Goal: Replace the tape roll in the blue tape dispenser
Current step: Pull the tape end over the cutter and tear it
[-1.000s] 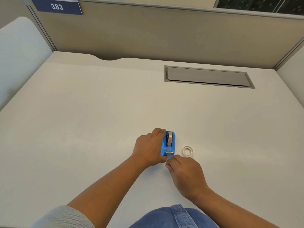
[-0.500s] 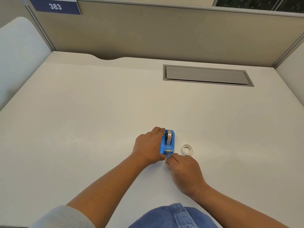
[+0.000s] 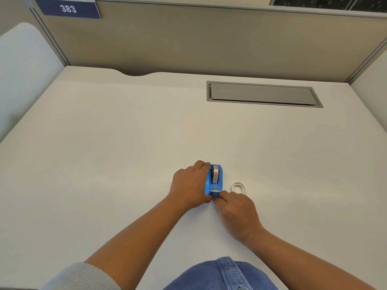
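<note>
A small blue tape dispenser [image 3: 217,184] stands on the white desk, with a tape roll [image 3: 214,173] seated in it and its metal cutter facing me. My left hand [image 3: 189,184] grips the dispenser's left side. My right hand [image 3: 235,212] has its fingertips pinched at the cutter end; what they pinch is too small to tell. A second, nearly clear tape roll [image 3: 238,187] lies flat on the desk just right of the dispenser, apart from both hands.
The white desk [image 3: 104,164] is walled by beige partitions. A grey cable hatch [image 3: 262,94] is set into the desk at the back right. A blue sign reading 383 [image 3: 68,9] hangs on the partition at top left.
My right hand has edged forward until its fingertips meet the dispenser's cutter end. The left hand and dispenser have stayed in place.
</note>
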